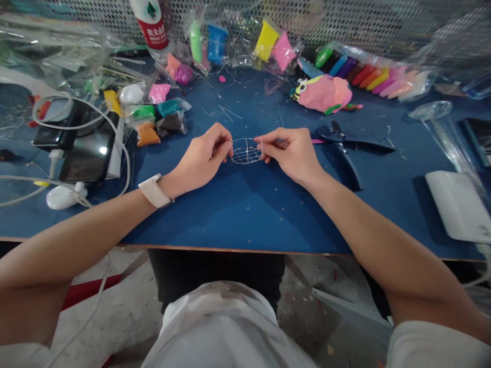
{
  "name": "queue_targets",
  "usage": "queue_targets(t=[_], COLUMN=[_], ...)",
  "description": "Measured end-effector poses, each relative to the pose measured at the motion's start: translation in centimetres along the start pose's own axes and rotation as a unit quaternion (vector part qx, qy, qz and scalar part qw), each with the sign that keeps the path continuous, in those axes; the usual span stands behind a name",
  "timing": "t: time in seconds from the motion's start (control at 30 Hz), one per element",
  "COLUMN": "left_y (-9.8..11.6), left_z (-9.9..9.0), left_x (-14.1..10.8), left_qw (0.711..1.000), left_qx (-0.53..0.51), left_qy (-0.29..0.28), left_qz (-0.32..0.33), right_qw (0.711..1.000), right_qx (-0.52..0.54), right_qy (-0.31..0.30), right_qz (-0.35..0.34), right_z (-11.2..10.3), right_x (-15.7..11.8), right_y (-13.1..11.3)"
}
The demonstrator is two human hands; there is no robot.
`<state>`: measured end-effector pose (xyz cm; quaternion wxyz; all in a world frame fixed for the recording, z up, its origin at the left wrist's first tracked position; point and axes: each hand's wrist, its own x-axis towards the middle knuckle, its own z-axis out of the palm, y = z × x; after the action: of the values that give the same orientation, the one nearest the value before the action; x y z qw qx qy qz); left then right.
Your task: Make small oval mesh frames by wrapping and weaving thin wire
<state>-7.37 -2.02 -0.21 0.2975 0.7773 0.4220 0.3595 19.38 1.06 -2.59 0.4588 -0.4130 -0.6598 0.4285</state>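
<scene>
Between my hands, just above the blue table, is a small oval wire frame [246, 155] with crossed wires forming a grid. My left hand [209, 153] pinches its left end between thumb and fingers. At its right end, my right hand [289, 151] is closed on the wire, with a thin loop showing near the fingertips. Black-handled cutters [341, 138] lie on the table to the right of my right hand. Beyond them rests a pink clay fish-like figure [324, 93] with googly eyes. Loose bits of wire [230, 112] lie behind the frame.
Packets of coloured clay [153, 120] lie left of my hands, and more [368, 74] line the back. A bottle [151, 25] stands at the back left. A black phone [92, 148] with white cables is at left; a white power bank [458, 204] is at right.
</scene>
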Motion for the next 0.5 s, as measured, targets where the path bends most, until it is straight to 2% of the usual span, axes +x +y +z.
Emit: queue_targets(t=[0.23,0.5], left_y=[-0.6,-1.4], left_z=[-0.8,-0.8], left_x=[0.4,1.1], left_qw=[0.995,0.986], left_qx=[0.098,0.153], left_qy=[0.0,-0.005], left_qz=[0.013,0.059], right_qw=[1.0,0.998], right_qx=[0.001,-0.04], right_qy=[-0.02,-0.039], right_qz=[-0.004,-0.002], right_z=[0.2,0.7], right_x=[-0.1,-0.6], right_y=[-0.4,-1.6])
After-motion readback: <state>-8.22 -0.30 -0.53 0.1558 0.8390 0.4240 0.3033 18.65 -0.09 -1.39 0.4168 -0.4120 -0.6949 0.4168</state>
